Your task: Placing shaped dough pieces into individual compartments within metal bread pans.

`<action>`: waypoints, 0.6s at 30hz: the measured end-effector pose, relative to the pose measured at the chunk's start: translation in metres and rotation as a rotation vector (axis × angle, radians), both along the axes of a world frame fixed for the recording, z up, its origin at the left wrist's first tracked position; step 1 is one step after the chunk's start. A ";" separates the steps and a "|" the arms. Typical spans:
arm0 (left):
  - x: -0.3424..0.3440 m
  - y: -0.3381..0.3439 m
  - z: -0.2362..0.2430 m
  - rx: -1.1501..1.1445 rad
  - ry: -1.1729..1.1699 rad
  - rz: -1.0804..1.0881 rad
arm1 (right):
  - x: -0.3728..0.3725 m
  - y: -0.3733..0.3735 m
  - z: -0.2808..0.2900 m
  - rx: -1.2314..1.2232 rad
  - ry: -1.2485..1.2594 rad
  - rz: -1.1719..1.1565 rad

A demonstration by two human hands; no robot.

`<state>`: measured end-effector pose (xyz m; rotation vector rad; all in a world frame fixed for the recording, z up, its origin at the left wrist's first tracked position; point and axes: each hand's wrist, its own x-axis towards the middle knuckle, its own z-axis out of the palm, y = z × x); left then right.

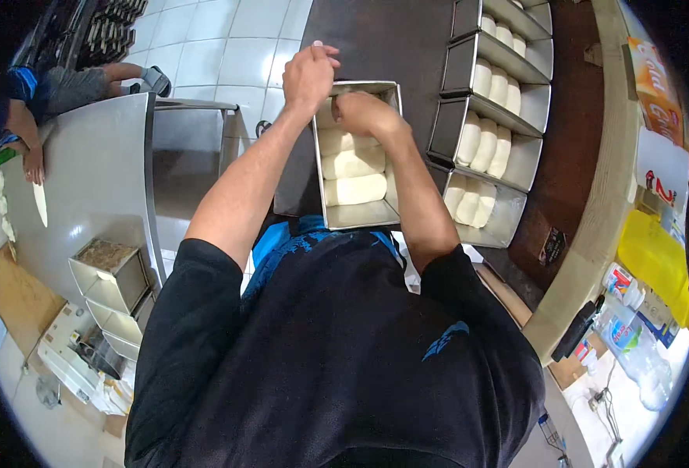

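Observation:
A metal loaf tin point(396, 175) stands in front of me with pale rolls of dough point(354, 189) lying crosswise in it. Inside its far end my right hand point(366, 113) is closed, knuckles up, over the farthest dough. Its fingertips are hidden, so whatever they hold cannot be seen. My left hand point(311, 74) is raised by the tin's far left corner, empty, its fingers loosely bent and a little apart. Bare metal shows at the tin's near end.
Several dough-filled tins point(508, 129) line the dark tabletop point(383, 39) at right. A wooden ledge point(605, 203) holds packages and bottles. At left, a person's hand point(34, 164) holds a knife point(41, 204) over a steel table point(114, 156); more tins point(118, 273) stand there.

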<state>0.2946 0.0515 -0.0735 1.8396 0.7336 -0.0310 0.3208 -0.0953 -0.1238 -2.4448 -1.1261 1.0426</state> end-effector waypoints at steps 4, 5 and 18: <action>-0.001 0.005 -0.004 0.011 -0.003 0.005 | -0.004 -0.005 0.010 0.010 -0.008 0.007; -0.001 0.005 -0.005 0.013 -0.008 0.009 | -0.005 -0.007 0.014 0.012 -0.014 0.012; 0.001 0.003 0.009 0.078 0.039 -0.014 | -0.033 -0.015 0.060 -0.048 -0.067 0.110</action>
